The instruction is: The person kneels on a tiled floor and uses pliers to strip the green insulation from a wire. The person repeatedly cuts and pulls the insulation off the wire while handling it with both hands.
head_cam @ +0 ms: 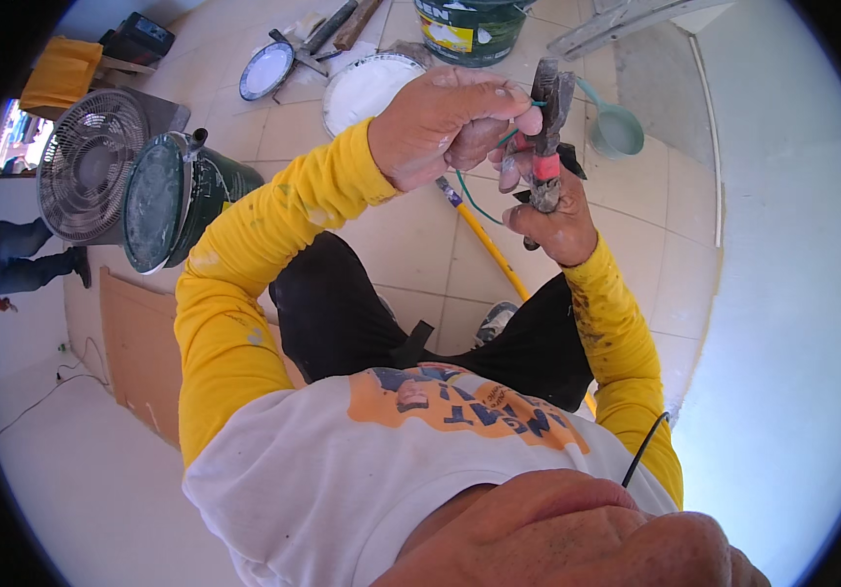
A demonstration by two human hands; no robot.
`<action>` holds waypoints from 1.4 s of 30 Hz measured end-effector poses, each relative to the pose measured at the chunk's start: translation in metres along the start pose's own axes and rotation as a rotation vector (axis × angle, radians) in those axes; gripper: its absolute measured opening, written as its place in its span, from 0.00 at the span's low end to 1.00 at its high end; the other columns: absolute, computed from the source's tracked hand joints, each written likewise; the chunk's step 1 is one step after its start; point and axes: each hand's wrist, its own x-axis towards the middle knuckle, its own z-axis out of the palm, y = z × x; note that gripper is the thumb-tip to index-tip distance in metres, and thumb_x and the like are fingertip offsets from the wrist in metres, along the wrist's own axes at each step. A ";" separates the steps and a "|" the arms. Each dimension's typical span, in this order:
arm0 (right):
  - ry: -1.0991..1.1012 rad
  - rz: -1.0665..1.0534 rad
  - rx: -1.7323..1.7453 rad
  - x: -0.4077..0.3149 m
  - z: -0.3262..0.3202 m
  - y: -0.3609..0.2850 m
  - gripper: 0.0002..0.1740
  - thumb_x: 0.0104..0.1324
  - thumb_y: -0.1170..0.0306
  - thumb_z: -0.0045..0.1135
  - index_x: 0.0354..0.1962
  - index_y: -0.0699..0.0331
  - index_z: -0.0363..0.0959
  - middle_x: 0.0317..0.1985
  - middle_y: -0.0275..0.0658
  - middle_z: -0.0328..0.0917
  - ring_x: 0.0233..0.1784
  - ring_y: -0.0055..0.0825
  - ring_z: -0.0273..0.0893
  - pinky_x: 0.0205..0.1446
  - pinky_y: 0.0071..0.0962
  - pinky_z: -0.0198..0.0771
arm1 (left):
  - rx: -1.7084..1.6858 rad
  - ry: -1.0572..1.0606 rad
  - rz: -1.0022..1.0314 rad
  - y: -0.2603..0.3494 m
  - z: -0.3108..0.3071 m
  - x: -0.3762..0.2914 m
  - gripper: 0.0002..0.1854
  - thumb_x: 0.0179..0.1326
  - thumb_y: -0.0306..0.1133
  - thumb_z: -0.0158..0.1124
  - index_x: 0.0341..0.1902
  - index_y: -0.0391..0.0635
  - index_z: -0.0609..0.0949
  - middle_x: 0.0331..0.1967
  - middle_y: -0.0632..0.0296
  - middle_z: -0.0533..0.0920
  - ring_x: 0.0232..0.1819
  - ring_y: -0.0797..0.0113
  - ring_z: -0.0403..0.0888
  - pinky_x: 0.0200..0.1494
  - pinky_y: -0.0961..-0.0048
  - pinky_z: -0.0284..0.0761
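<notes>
My left hand pinches a thin green wire between thumb and fingertips, close beside the jaws of the pliers. The wire loops down below the fingers towards my right palm. Worn, dirt-crusted pliers with red on the handle stand upright in my right hand. Fingers hide part of the handles, and whether the jaws bite the wire cannot be made out. Below the hands, a yellow pole with a purple-banded end slants across the tiled floor between my legs.
Ahead lie a white-coated round tray, a smaller plate and a green bucket. A dipper sits near the right wall. Leftward are a lidded bucket, a fan, cardboard and a person.
</notes>
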 end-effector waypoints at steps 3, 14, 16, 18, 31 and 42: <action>0.044 -0.096 -0.076 0.000 -0.002 0.004 0.21 0.44 0.84 0.55 0.40 0.65 0.72 0.51 0.38 0.67 0.47 0.27 0.69 0.52 0.26 0.66 | -0.035 -0.027 -0.012 -0.001 -0.002 0.000 0.16 0.67 0.40 0.60 0.43 0.38 0.83 0.12 0.72 0.63 0.15 0.82 0.56 0.22 0.80 0.51; 0.110 -0.165 -0.327 0.005 -0.011 0.017 0.13 0.47 0.83 0.53 0.33 0.67 0.71 0.43 0.41 0.75 0.35 0.27 0.74 0.44 0.25 0.70 | 0.241 -0.051 -0.097 0.013 -0.012 0.005 0.14 0.70 0.37 0.58 0.45 0.38 0.82 0.15 0.72 0.64 0.18 0.81 0.59 0.23 0.79 0.59; 0.100 -0.104 -0.367 0.003 -0.010 0.011 0.14 0.47 0.82 0.53 0.35 0.68 0.73 0.42 0.39 0.76 0.34 0.26 0.74 0.44 0.24 0.70 | 0.942 0.039 0.362 0.005 -0.017 0.006 0.12 0.68 0.37 0.59 0.43 0.40 0.82 0.15 0.67 0.68 0.18 0.75 0.65 0.23 0.74 0.62; 0.085 0.115 -0.092 0.000 0.003 -0.003 0.15 0.47 0.82 0.53 0.36 0.69 0.74 0.39 0.37 0.76 0.34 0.25 0.74 0.43 0.23 0.70 | 1.530 0.064 0.663 0.005 -0.019 0.005 0.10 0.67 0.36 0.59 0.40 0.42 0.82 0.17 0.63 0.73 0.19 0.69 0.70 0.23 0.69 0.65; 0.196 -0.830 -0.924 0.049 -0.043 0.033 0.15 0.50 0.80 0.60 0.38 0.62 0.79 0.50 0.43 0.70 0.54 0.41 0.71 0.57 0.36 0.69 | 0.153 -0.158 -0.169 -0.008 0.002 -0.018 0.16 0.65 0.41 0.64 0.37 0.38 0.82 0.25 0.67 0.80 0.20 0.82 0.64 0.25 0.82 0.57; -0.066 0.425 0.310 -0.004 0.010 -0.042 0.19 0.45 0.81 0.57 0.39 0.67 0.77 0.33 0.29 0.76 0.38 0.17 0.72 0.49 0.20 0.66 | 1.863 -0.027 0.826 0.024 -0.020 -0.011 0.08 0.66 0.35 0.60 0.36 0.43 0.81 0.21 0.58 0.80 0.23 0.50 0.77 0.24 0.65 0.70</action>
